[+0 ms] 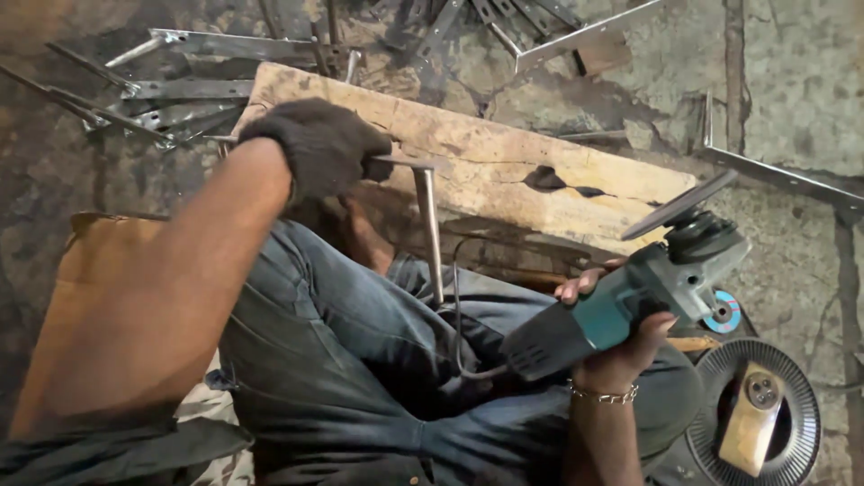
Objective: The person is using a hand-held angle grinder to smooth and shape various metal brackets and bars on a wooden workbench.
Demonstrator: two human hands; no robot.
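Angle grinder (pixel 630 301), teal and grey, is being held in the bare right hand (pixel 621 346), the fingers wrapping closed around its body; its thin cutting disc (pixel 677 205) is pointing up and tilted, just off the near edge of the wooden plank (pixel 486 166), not touching it; the black power cord (pixel 457 315) is trailing from the tool's rear across the person's jeans (pixel 360 360). Left hand (pixel 319 144), wearing a dark knitted glove, is clenching tightly around a bent metal bar (pixel 430 216); one leg of the bar is lying on the plank, the other is hanging down over its near edge toward the lap. Steel angle pieces (pixel 180 90) are lying piled on the stone floor (pixel 792 81) beyond the plank; another angle length (pixel 774 175) is lying to the right. A round ribbed disc (pixel 756 414) carrying a tan wooden piece is sitting on the floor beside the right wrist; a small blue-centred disc (pixel 723 313) is lying just above it.
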